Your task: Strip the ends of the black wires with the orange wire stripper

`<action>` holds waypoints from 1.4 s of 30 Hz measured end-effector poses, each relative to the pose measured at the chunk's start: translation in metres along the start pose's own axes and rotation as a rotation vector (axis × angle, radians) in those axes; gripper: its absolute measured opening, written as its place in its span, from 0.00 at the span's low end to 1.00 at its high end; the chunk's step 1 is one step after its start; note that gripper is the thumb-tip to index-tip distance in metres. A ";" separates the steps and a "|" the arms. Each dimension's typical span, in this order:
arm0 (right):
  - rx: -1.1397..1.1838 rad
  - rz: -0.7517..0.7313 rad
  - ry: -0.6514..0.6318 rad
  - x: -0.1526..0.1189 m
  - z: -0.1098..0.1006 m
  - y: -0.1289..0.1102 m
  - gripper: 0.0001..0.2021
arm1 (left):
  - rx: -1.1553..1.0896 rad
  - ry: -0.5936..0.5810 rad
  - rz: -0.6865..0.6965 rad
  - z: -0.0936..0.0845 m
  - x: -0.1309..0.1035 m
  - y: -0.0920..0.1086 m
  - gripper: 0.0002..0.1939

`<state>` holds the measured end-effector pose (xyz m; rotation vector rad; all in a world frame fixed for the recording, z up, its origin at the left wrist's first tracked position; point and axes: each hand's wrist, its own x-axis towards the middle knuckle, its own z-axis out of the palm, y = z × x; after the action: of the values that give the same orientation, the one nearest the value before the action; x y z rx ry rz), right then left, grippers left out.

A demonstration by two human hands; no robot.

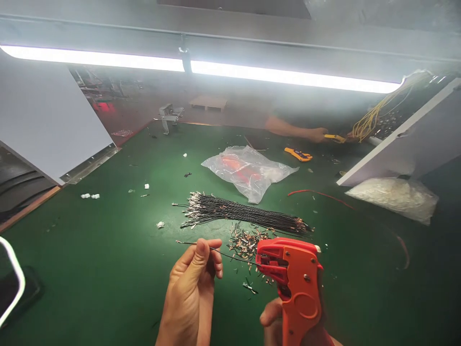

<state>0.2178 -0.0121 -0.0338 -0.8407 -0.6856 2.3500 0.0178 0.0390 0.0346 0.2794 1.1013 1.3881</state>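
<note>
The left hand point(194, 283) pinches a black wire point(230, 256) between thumb and fingers, its far end hidden in the red stripper's point(297, 283) jaws — the right hand point(275, 319), cut off below and mostly hidden, is curled round its handle. Beyond, toward the tabletop's point(118, 288) far edge, lies a crumpled bag point(248, 170) — its red contents blurred.

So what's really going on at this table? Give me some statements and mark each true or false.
1. The left hand holds a thin black wire. True.
2. The right hand is empty. False: it grips a red and orange hand tool.
3. A bundle of black wires lies on the green table. True.
4. The clear plastic bag is nearer the camera than the bundle. False: it lies beyond it.
5. Small wire scraps lie near the tool. True.
</note>
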 end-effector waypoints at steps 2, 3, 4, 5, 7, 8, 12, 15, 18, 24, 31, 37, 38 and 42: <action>-0.075 -0.013 -0.007 0.011 -0.013 0.011 0.47 | 0.000 -0.013 -0.001 -0.002 0.000 -0.002 0.24; -0.088 -0.021 -0.019 0.016 -0.019 0.018 0.49 | -0.001 -0.017 -0.005 -0.002 0.000 -0.003 0.24; -0.088 -0.031 -0.027 0.022 -0.025 0.026 0.50 | -0.004 -0.018 -0.007 -0.003 0.001 -0.004 0.24; -0.085 -0.031 -0.040 0.027 -0.030 0.034 0.50 | -0.009 -0.021 -0.004 -0.004 0.002 -0.006 0.24; -0.097 -0.017 -0.060 0.038 -0.038 0.049 0.48 | -0.014 -0.045 0.006 -0.006 0.004 -0.010 0.22; -0.096 -0.011 -0.057 0.042 -0.040 0.055 0.48 | -0.015 -0.059 0.013 -0.006 0.004 -0.011 0.21; -0.071 -0.020 -0.002 0.056 -0.043 0.068 0.55 | -0.003 -0.073 0.010 -0.006 0.005 -0.013 0.22; -0.060 -0.037 0.021 0.060 -0.044 0.072 0.58 | 0.035 -0.065 0.003 -0.005 0.001 -0.010 0.22; -0.061 -0.055 0.026 0.059 -0.046 0.074 0.59 | 0.062 -0.082 0.018 -0.006 -0.003 -0.010 0.20; -0.087 -0.138 -0.073 0.053 -0.042 0.068 0.59 | 0.113 -0.100 0.042 -0.006 -0.003 -0.013 0.20; -0.150 -0.288 -0.359 0.072 -0.046 0.040 0.42 | 0.181 -0.047 0.134 -0.005 -0.003 -0.011 0.21; -0.100 -0.396 -0.443 0.064 -0.042 0.032 0.46 | 0.221 -0.035 0.198 -0.006 -0.005 -0.015 0.22; -0.083 -0.412 -0.426 0.061 -0.039 0.032 0.47 | 0.225 -0.028 0.194 -0.005 -0.005 -0.016 0.22; -0.014 -0.478 -0.316 0.052 -0.030 0.040 0.44 | 0.233 -0.004 0.159 -0.002 -0.006 -0.018 0.26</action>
<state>0.1917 0.0008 -0.1002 -0.2634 -0.9170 2.0502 0.0282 0.0288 0.0231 0.5479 1.2607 1.3981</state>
